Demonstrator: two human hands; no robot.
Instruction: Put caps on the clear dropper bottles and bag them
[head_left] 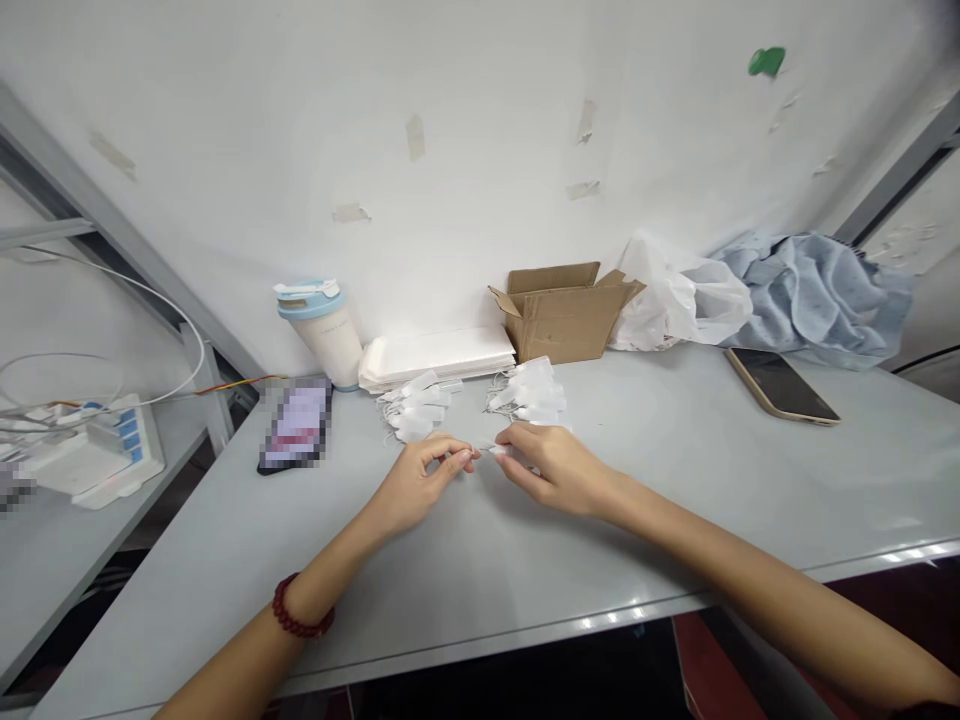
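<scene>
My left hand (420, 482) and my right hand (546, 465) meet over the grey table (675, 500), both pinched on one small white tagged piece (484, 449) held between their fingertips. A red bead bracelet (296, 612) is on my left wrist. Just beyond the hands lie two heaps of similar small white pieces with strings, the left heap (416, 408) and the right heap (531, 392).
A cardboard box (562, 310) stands open at the wall, beside a stack of white sheets (439, 355) and a lidded cup (322, 330). A phone (296, 425) lies left, another phone (781, 385) right. A plastic bag (675, 295) and blue cloth (817, 290) sit far right.
</scene>
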